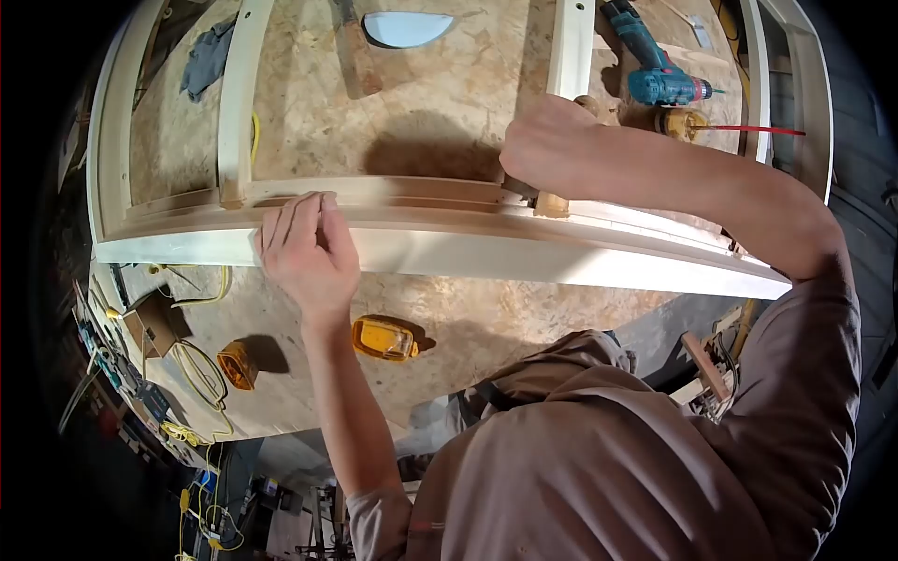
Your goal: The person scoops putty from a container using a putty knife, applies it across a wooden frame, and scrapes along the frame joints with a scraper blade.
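A pale wooden frame with upright slats lies across the workbench. My left hand [313, 251] is closed over its long front rail [440, 251], fingers curled over the top edge. My right hand [554, 148] is a fist above the joint where a slat [572, 51] meets the rail. A rounded wooden knob [587, 105] shows just beyond the fist, and something dark sticks out below it. What this hand grips is mostly hidden. Another slat [236, 103] joins the rail left of my left hand.
Behind the rail lie a teal cordless drill [659, 75], a yellow container with a red straw [681, 123], a grey cloth [208, 58] and a white half-round piece [409, 29]. In front are a yellow plastic case [383, 338], an orange-yellow cup-like piece [238, 365] and yellow cord [198, 374].
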The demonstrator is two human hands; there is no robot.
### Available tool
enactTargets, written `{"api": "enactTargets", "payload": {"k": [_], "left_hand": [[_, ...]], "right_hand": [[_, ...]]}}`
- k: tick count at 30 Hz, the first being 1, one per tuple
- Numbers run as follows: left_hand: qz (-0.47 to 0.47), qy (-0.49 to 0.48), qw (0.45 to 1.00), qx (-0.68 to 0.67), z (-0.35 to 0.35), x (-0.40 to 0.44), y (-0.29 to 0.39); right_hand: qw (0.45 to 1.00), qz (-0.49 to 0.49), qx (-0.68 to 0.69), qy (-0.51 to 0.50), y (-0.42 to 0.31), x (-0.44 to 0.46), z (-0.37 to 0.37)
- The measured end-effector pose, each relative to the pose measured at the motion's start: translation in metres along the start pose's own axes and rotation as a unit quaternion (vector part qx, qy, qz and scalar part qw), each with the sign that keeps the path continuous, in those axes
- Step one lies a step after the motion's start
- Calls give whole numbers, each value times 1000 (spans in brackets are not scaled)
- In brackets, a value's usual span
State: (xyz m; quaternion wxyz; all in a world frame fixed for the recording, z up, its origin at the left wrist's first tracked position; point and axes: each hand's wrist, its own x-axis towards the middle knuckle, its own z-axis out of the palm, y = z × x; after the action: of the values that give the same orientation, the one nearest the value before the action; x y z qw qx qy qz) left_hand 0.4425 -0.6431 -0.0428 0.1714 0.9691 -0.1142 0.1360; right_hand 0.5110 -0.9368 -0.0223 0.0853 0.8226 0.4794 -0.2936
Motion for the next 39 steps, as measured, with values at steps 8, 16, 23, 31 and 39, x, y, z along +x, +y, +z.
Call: {"api": "enactTargets", "payload": {"k": [8,16,23,31,39], "left_hand": [[32,28,999,4,8,-2,-7],[10,8,999,31,4,-3,0],[17,16,999,33,6,-2,2],[16,12,999,32,5,-5,1],[12,18,1000,18,8,-4,0]], "right_hand": [[992,-28,-101,-67,-25,12,-14],[994,95,-48,10,30,-62,-30],[995,-52,35,83,9,-43,26],[986,-144,-3,88,31,-13,45],[984,-131,80,86,34,-12,58]]}}
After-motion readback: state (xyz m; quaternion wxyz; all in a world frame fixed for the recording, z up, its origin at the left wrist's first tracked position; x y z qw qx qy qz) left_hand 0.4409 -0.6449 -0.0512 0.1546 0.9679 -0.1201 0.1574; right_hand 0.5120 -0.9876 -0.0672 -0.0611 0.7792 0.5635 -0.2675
